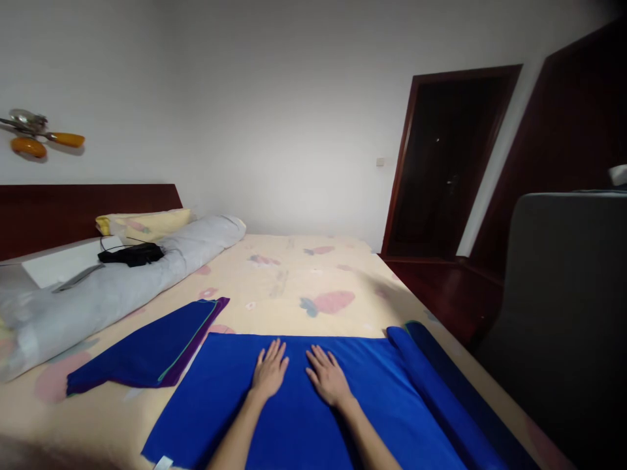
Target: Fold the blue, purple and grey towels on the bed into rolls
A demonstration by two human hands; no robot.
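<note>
While my left hand and right hand rest palm-down on the blue cloth, fingers straight and gripping nothing — it lies spread on the bed — I judge this as smoothing; the next move calls for light, even pressure.

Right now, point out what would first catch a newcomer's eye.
The large bright-blue cloth spread over the near part of the cream patterned bedsheet leads, with the left hand and right hand palm-down on it. Left of it lies a purple-edged blue cloth. At upper left, an orange-and-metal fixture stands out against the pale wall.
</note>
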